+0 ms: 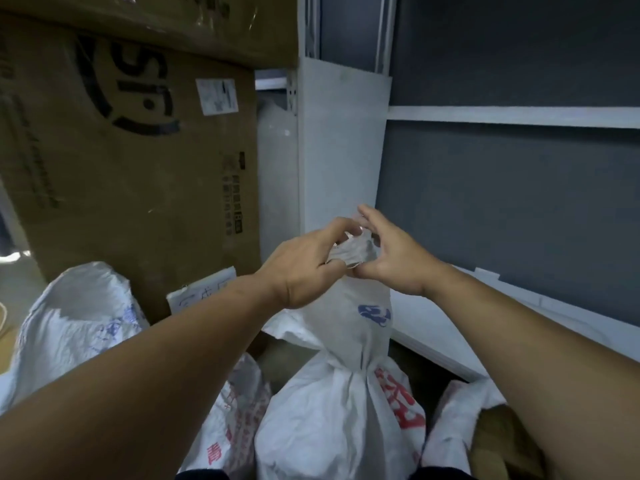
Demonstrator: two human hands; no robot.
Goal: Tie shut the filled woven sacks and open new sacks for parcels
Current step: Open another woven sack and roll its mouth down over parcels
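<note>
step: tying shut a filled sack [332,410], standing between other sacks below the shelf | left hand [304,268]: fingers curled round the twisted neck top [353,252] | right hand [394,258]: pinching the same bunch, upper fingers spread | next, likely: keep the twist tight, cinch the neck into a knot

Scene was lit dimly and evenly; light source was not seen. Only soft shade was cast between white woven sacks [332,410] at bottom. Bright washed-out patch was noted at far left edge. Whole frame was softened by blur; label [217,96] on cardboard box [138,174] was left unreadable. Shelf rail [519,116] was bent by wide-angle distortion.
</note>
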